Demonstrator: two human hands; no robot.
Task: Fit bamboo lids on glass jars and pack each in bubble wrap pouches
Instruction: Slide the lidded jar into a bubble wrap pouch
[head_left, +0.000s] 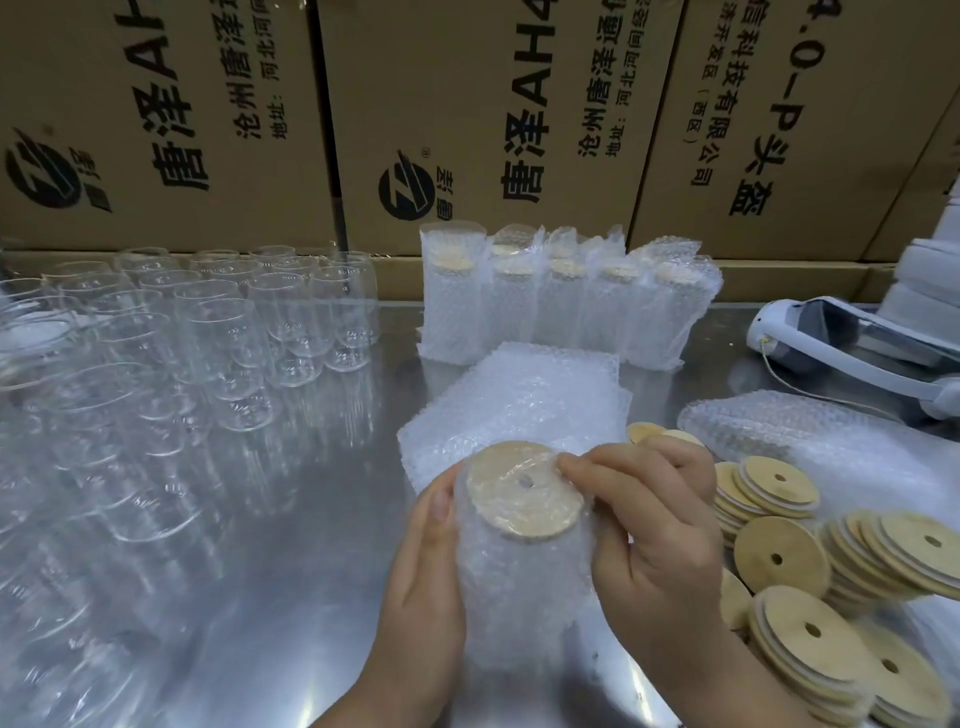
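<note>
I note cartons (467, 104) behind the steel table (291, 545). Bare glass jars (218, 332) stand left, packed jars (561, 306) in a row rear centre, and loose lids (779, 551) are heaped right. Front centre, the left hand (426, 566) wraps round the filled bubble wrap pouch (519, 597). The right hand (654, 525) pinches its mouth beside the bamboo lid (519, 493).

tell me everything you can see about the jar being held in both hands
The held jar sits inside a clear bubble wrap pouch, so its glass barely shows. A round bamboo lid with a small centre hole caps it, tilted toward the camera, with the pouch's open mouth around it. The left hand cups the pouch's left side; the right hand grips the right side, fingertips at the lid's edge. Behind it lies a flat stack of pouches on the metal table.
</note>
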